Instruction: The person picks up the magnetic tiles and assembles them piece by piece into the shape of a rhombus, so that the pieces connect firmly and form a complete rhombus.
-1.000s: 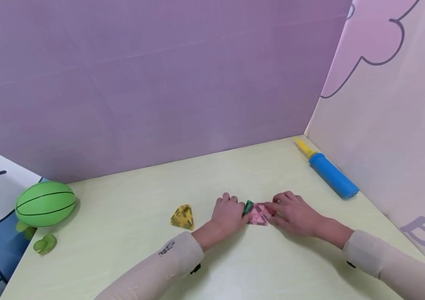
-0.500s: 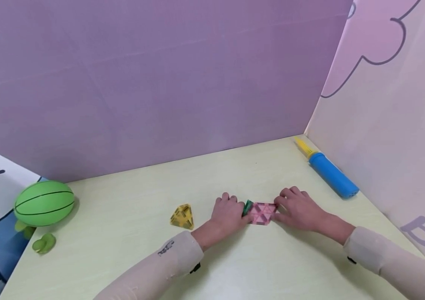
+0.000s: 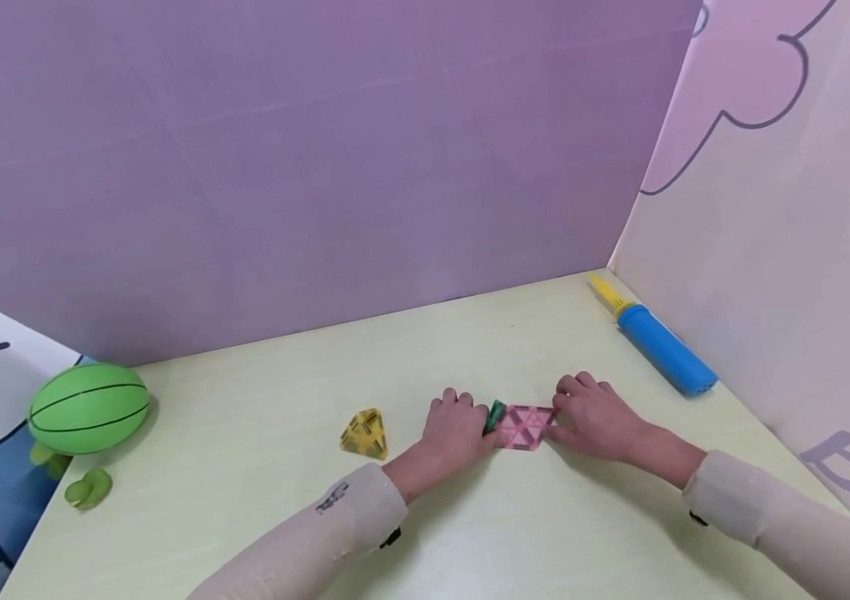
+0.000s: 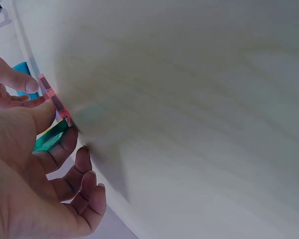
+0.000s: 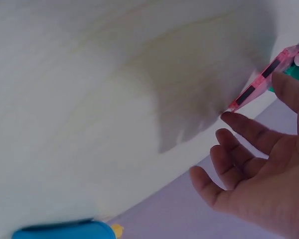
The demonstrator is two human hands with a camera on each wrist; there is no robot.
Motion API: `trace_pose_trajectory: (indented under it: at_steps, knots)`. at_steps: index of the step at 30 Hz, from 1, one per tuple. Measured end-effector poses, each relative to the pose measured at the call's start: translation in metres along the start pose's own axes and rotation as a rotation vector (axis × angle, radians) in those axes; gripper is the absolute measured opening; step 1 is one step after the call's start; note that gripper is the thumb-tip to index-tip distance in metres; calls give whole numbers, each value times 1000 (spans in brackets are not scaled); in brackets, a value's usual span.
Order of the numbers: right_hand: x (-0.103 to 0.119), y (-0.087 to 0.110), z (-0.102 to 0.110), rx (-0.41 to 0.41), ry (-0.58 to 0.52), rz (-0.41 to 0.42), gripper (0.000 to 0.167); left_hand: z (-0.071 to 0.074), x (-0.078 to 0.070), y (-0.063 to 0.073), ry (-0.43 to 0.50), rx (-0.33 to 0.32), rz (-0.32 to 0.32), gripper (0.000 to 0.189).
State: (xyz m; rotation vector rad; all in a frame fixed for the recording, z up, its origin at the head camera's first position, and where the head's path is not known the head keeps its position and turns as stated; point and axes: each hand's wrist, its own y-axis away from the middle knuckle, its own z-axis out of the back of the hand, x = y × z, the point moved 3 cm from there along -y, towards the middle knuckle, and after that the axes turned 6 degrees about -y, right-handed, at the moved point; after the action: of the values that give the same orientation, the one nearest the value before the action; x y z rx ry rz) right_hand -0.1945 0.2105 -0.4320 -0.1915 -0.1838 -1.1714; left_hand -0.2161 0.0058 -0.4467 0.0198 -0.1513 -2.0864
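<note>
In the head view, a pink see-through magnetic tile piece [image 3: 526, 427] with dark bars along its edges lies low over the table between the hands. A green magnetic tile [image 3: 496, 414] stands tilted at its left edge. My left hand [image 3: 455, 430] pinches the green tile [image 4: 52, 136] between thumb and index finger, its thumb also against the pink piece. At the other edge is my right hand [image 3: 596, 418]: in the right wrist view its index fingertip touches the end of the pink piece [image 5: 259, 82], the other fingers spread loosely. Whether its thumb touches is unclear.
A yellow magnetic tile shape [image 3: 365, 434] lies left of the left hand. Farther left are a green striped balloon [image 3: 90, 407] and a small green twisted object [image 3: 89, 488]. A blue hand pump [image 3: 667, 350] with a yellow nozzle lies along the right wall.
My right hand has drawn back slightly to the right, off the pink piece's face to its edge, uncovering more of it. The left hand and its hold have stayed put.
</note>
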Motion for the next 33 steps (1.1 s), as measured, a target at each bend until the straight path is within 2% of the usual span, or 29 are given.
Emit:
trace_pose_trajectory:
  at_steps: [8,14,29,33]
  knots:
    - [3,-4,2,47,-198,-164,31,-1,-1,1,-8,-3,-3,53]
    - [3,-7,6,127,-267,-247,37,-1,-1,2,-19,-6,3,52]
    - [4,-9,8,94,-363,-314,35,0,0,1,-24,-11,-8,49]
    - [8,-11,9,80,-388,-308,33,0,0,1,-38,-11,-11,52]
